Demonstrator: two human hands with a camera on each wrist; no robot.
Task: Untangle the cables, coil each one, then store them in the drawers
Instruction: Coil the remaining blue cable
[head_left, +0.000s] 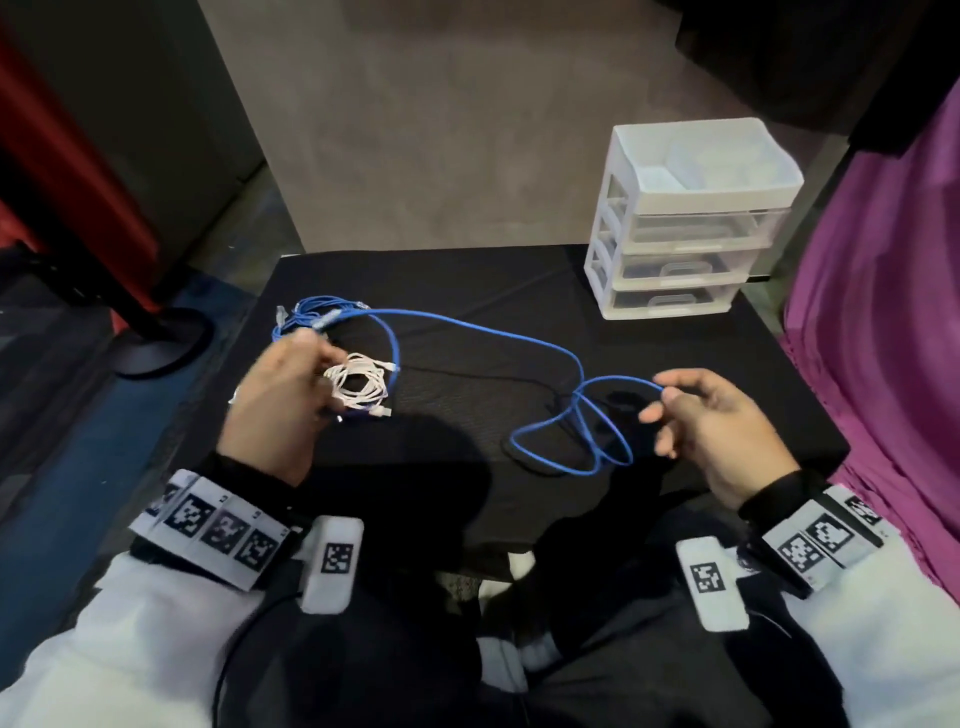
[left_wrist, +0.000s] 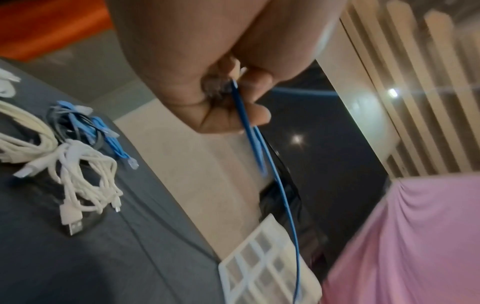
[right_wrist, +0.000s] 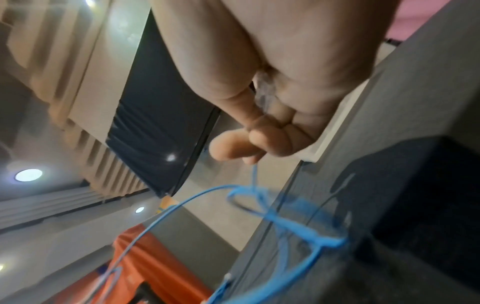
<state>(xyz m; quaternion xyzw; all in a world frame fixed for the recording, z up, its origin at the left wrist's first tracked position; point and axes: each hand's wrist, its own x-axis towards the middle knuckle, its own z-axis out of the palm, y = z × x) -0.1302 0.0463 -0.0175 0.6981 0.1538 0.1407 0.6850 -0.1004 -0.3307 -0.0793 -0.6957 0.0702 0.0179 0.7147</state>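
Observation:
A long blue cable (head_left: 483, 328) stretches across the black table (head_left: 467, 280) between my two hands. My left hand (head_left: 311, 364) grips it near a small bundle of blue cable (head_left: 311, 312); the left wrist view shows the fingers (left_wrist: 259, 115) curled round the blue cable (left_wrist: 275, 185). My right hand (head_left: 667, 395) pinches a raised loop of it, thumb and forefinger closed on the strand (right_wrist: 254, 174). Below that hand the cable forms loose loops (head_left: 571, 447) crossing a thin black cable (head_left: 467, 372). A white cable bundle (head_left: 358, 384) lies by my left hand.
A white three-drawer unit (head_left: 685, 218) with an open top tray stands at the table's back right, its drawers closed. Purple cloth (head_left: 883, 312) hangs along the right edge. A black stand base (head_left: 161, 338) sits on the floor to the left.

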